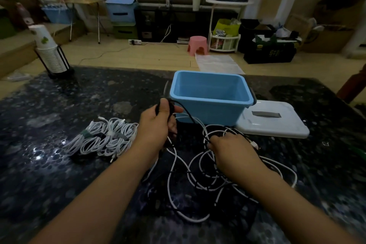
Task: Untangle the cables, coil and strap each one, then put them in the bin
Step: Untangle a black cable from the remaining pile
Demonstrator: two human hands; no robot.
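Cables are maybe halfway sorted, going by what's on the bench [59, 164]. Nearest me, around 6 o'clock, there's a loose tangle of white and black cables [198, 180] sprawled in loops, no real long axis to it, just a mess spreading left to right. My right hand [233, 150] sits on the top of that pile at about 1 o'clock, fingers curled into the strands, though I can't tell exactly which one it's got. My left hand [158, 125] is lifted at 11 o'clock, its grip pinching a black cable [186, 113] that runs down and right into the tangle. Over at 9 o'clock are the coiled white bundles [103, 140], strapped, lying side by side. Farther out at 12 o'clock the blue bin [210, 109] looks empty, lid [277, 123] beside it. So: untangling left, and nothing binned yet.
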